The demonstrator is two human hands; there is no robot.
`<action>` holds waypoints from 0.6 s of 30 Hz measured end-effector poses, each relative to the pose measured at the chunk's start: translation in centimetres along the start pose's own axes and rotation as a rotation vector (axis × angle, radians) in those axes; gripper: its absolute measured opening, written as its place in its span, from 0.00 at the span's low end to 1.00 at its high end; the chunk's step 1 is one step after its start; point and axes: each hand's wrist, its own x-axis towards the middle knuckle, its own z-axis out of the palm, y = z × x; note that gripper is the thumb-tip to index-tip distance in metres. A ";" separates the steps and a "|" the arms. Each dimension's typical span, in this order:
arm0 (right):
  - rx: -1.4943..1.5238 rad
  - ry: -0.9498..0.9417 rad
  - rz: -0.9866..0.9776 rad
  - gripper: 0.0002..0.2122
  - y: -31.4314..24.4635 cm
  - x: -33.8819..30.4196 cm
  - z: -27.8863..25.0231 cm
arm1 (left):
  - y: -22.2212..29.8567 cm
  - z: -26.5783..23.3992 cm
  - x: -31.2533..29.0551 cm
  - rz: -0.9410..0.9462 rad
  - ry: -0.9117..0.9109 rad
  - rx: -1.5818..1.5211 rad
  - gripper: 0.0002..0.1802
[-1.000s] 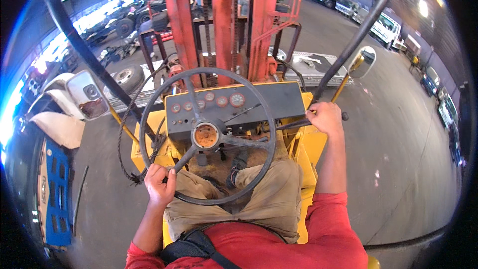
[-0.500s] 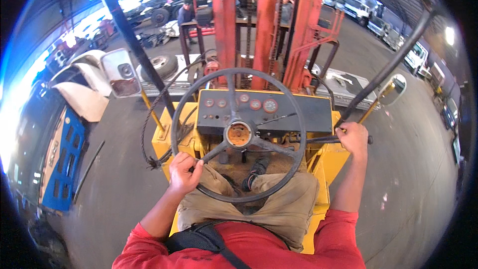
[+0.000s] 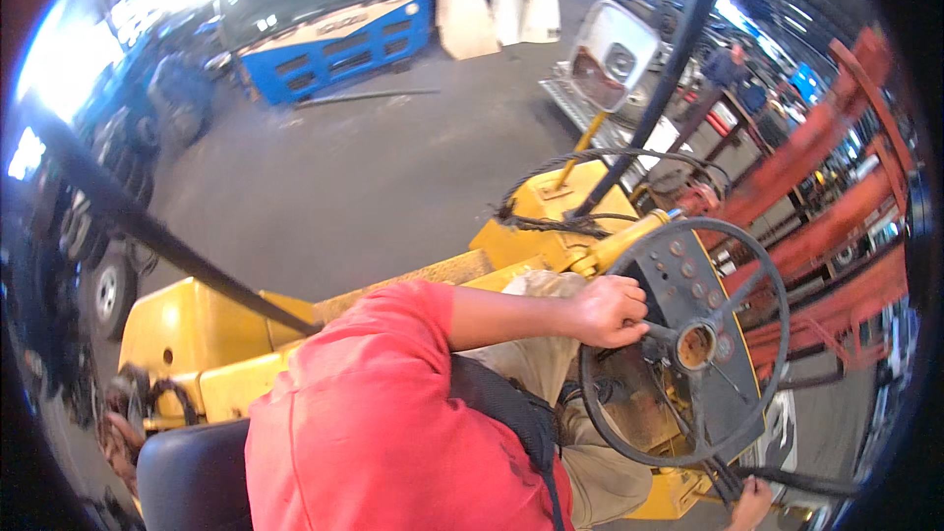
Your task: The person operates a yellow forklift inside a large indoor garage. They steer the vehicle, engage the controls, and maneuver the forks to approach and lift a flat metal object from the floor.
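Note:
My left hand (image 3: 612,312) is closed on the rim of the black steering wheel (image 3: 696,346), beside a spoke, with the arm in a red sleeve stretched across the view. The wheel has a rusty orange hub. Behind it is the dark dashboard (image 3: 678,280) with several round gauges. Low at the right edge of the dash, my right hand (image 3: 753,503) is closed at a dark lever (image 3: 726,482); the picture's lower edge cuts off part of it.
Red mast beams (image 3: 806,197) of the forklift rise at the right. A white-framed mirror (image 3: 612,54) stands by a dark post (image 3: 678,59). Across the grey floor (image 3: 364,177) are a blue truck front (image 3: 339,49), pale curved panels (image 3: 492,0), and a bar (image 3: 369,96). A person (image 3: 723,67) stands beyond.
The view has swung left, bringing the yellow side, the seat and the blue truck front into fuller sight. The mast has shifted to the right. Both hands keep their holds.

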 end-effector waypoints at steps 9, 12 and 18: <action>-0.170 -0.020 -0.078 0.13 1.2 2.6 0.4 | -0.1 -0.1 -0.4 -0.020 0.077 -0.043 0.19; -0.219 -0.028 -0.106 0.14 2.2 2.6 0.3 | -0.4 0.1 -0.4 -0.012 0.099 -0.069 0.18; -0.366 0.010 -0.191 0.14 9.1 0.9 0.5 | -0.2 2.0 0.0 -0.001 0.135 -0.086 0.18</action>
